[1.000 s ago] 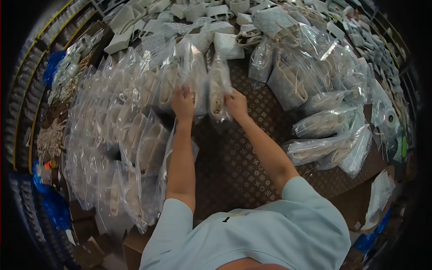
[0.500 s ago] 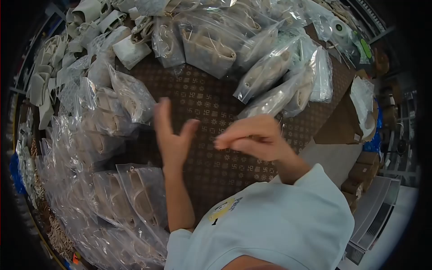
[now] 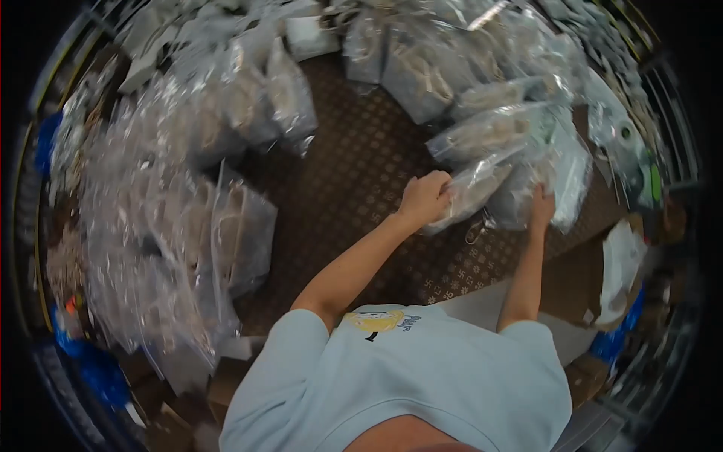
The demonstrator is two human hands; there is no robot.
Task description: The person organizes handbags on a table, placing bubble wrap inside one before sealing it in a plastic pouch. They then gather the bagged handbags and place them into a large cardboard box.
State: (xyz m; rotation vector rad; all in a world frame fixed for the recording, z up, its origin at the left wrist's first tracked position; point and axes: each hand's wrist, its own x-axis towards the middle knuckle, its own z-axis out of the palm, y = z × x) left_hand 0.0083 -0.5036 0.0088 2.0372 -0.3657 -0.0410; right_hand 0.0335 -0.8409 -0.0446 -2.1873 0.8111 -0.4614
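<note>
At the right, my left hand (image 3: 428, 197) has its fingers curled against the near end of a beige handbag in a clear plastic bag (image 3: 476, 185). My right hand (image 3: 541, 208) grips the edge of another plastic-wrapped handbag (image 3: 516, 197) just beside it. The two wrapped bags lie side by side, and the fingertips of both hands are partly hidden in the shiny plastic. Another wrapped handbag (image 3: 489, 134) lies just beyond them.
Rows of plastic-wrapped handbags (image 3: 245, 226) stand along the left. More wrapped bags (image 3: 418, 79) line the far side of the brown patterned surface (image 3: 339, 166). Pale unwrapped pieces (image 3: 310, 38) lie at the back. Brown cardboard (image 3: 568, 275) is at the right.
Both hands were apart in mid-air over the patterned surface. They have moved right onto the wrapped handbags and closed on them. The camera view has turned.
</note>
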